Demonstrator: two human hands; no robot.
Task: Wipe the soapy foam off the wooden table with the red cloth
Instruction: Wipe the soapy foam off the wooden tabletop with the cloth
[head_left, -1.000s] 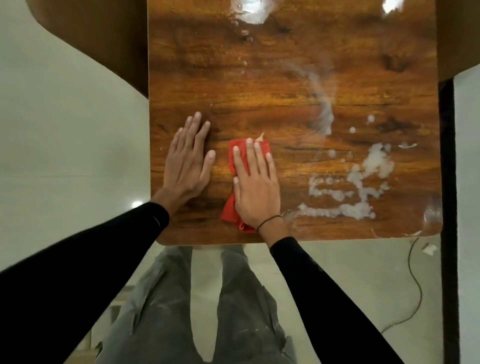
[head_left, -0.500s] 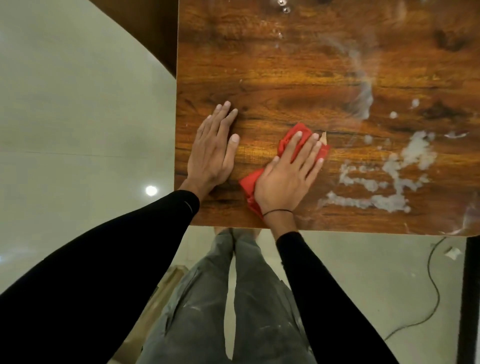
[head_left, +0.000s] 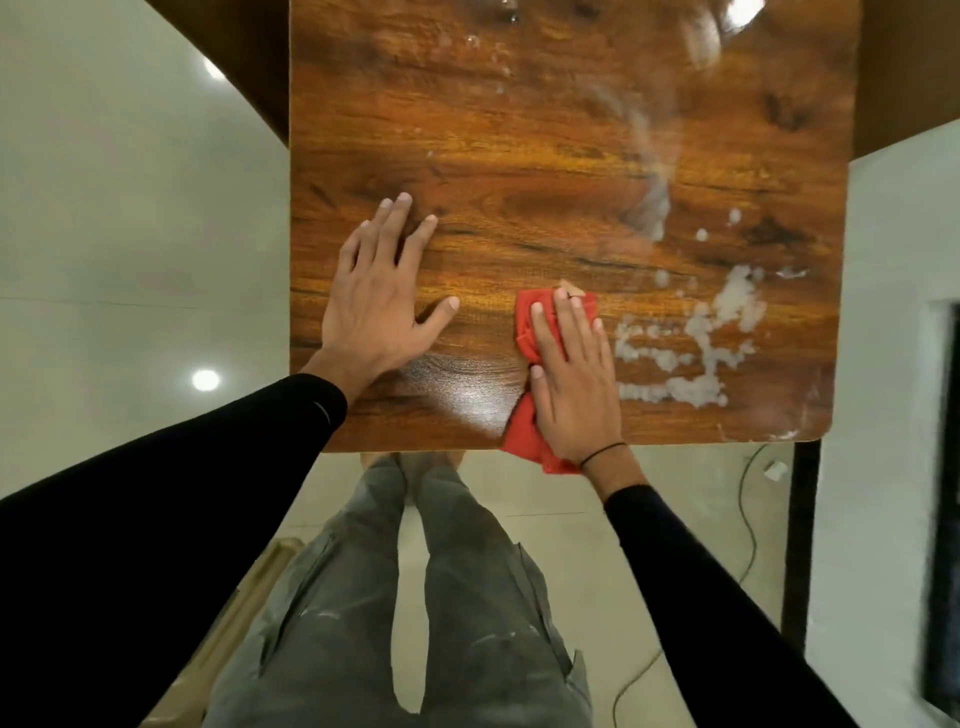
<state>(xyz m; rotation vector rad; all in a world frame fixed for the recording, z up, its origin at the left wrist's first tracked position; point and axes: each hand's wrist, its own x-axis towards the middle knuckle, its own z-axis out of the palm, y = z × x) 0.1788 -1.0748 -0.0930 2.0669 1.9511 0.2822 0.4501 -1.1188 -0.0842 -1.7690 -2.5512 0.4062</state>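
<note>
The left hand (head_left: 376, 306) lies flat on the wooden table (head_left: 519, 156), near its left edge and a little in from the near edge. Its fingers (head_left: 397, 223) are spread and point toward the far edge, the thumb sticks out to the right, and nothing is held under it. A black sleeve (head_left: 208, 467) covers the arm up to the wrist.

To its right, close to the near edge and about midway along it, the right hand (head_left: 571, 374) presses palm-down on the red cloth (head_left: 527, 332). The fingers lie close together on top of the cloth rather than pinching it. The cloth is bunched under the palm; its far end shows beyond the fingertips and its near end hangs just over the near edge of the table. A thin dark band (head_left: 602, 457) circles the right wrist.

Just right of that hand, toward the near right corner, lies the soapy foam (head_left: 696, 358) in white blobs and streaks, its nearest streaks just beside the little finger. A faint cloudy smear (head_left: 652, 171) runs from there toward the far edge, with small droplets around it.

Below the near edge are the person's grey trousers (head_left: 415, 623), and a cable (head_left: 748, 545) trails over the pale floor on the right.
</note>
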